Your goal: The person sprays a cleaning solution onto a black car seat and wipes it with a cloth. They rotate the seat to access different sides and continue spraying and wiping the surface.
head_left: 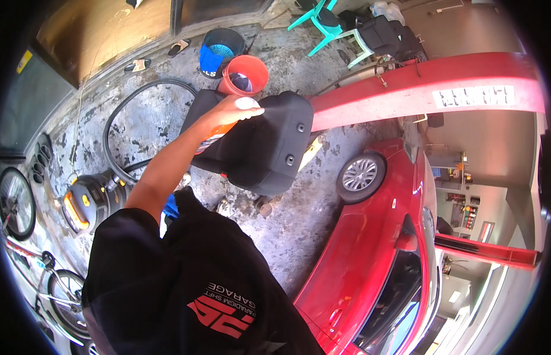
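Note:
My left arm reaches up from the lower left, out of a black short sleeve. My left hand [233, 110] is closed around an orange spray can [219, 132] with a white top, the fingers curled by that top. Below the hand stands a black car seat [246, 157], with two round headrest sockets on its near-right edge. The hand covers part of the can and of the seat. I cannot see my right hand. Beside my shirt front [186, 254] a bit of blue material [170, 207] shows, too hidden to name.
Behind the seat stand a red bucket [251, 74] and a black bucket [231, 40] with a blue cloth. A vacuum cleaner [89, 201] with its hose [109, 121] lies left, near bicycles [59, 290]. A red car [358, 236] and red post [405, 89] bound the right.

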Motion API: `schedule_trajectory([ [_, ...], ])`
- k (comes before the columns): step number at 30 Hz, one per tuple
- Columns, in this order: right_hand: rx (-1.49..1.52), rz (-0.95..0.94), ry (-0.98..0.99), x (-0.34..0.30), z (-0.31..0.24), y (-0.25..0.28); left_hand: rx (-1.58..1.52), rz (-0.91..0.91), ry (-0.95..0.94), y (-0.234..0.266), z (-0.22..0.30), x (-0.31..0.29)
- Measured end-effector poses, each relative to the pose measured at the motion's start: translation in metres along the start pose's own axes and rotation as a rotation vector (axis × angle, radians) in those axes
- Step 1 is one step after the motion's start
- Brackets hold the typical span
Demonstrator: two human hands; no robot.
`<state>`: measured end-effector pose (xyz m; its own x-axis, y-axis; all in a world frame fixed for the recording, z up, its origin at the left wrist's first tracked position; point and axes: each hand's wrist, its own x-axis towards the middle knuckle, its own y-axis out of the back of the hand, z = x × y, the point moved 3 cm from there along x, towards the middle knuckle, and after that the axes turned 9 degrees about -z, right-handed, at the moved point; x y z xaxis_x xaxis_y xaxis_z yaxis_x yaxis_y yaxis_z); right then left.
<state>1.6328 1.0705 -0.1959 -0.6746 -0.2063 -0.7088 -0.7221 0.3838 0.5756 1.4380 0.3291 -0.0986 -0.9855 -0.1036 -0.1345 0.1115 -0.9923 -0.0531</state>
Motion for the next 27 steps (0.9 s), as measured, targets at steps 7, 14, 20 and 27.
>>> schedule_trajectory([
  [7,-0.16,0.002,0.112,-0.017,-0.026,-0.032,0.174,-0.241,-0.025,-0.006,0.023,0.008],
  [14,0.217,0.081,-0.155,-0.038,-0.063,-0.066,-0.025,-0.512,-0.091,0.012,-0.017,0.035],
  [20,0.116,0.09,-0.171,-0.046,-0.079,-0.075,0.042,-0.109,0.032,0.065,-0.057,0.052],
  [27,0.119,0.103,-0.218,-0.062,-0.1,-0.081,-0.037,-0.046,0.069,0.093,-0.088,0.059],
])
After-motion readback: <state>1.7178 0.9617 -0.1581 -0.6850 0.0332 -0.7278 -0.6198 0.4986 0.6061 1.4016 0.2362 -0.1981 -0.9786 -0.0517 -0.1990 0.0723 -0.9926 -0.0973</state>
